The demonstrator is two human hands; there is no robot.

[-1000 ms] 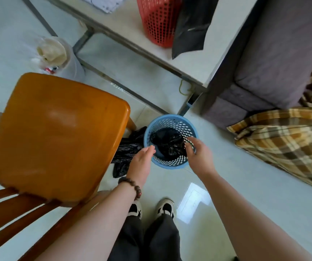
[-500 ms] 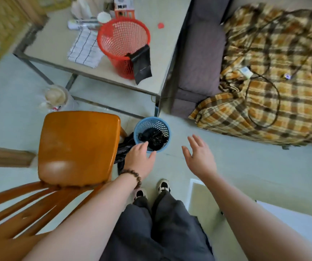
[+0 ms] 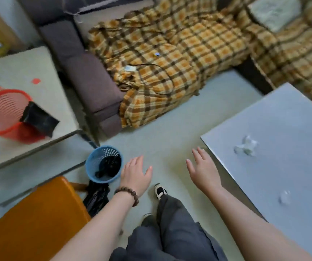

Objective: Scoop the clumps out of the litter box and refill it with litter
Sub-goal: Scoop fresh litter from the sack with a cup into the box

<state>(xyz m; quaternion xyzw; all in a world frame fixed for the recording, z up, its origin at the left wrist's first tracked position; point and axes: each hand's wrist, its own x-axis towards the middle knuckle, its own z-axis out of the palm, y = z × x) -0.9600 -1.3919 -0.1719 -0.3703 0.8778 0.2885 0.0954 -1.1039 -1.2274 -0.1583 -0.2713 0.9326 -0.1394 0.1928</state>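
Both of the person's arms reach out over the pale floor, the left hand (image 3: 135, 173) with its brown bead bracelet (image 3: 128, 194) and the right hand (image 3: 203, 169) alike flat, fingers straight and spread, holding nothing. Just beside the left hand stands the small blue perforated plastic basket (image 3: 95, 162) with a crumpled black plastic bag (image 3: 110, 164) inside, between the orange wooden chair (image 3: 36, 219) and the beige table (image 3: 38, 76). No litter box shows; a grey tabletop (image 3: 283, 147) lies by the right hand.
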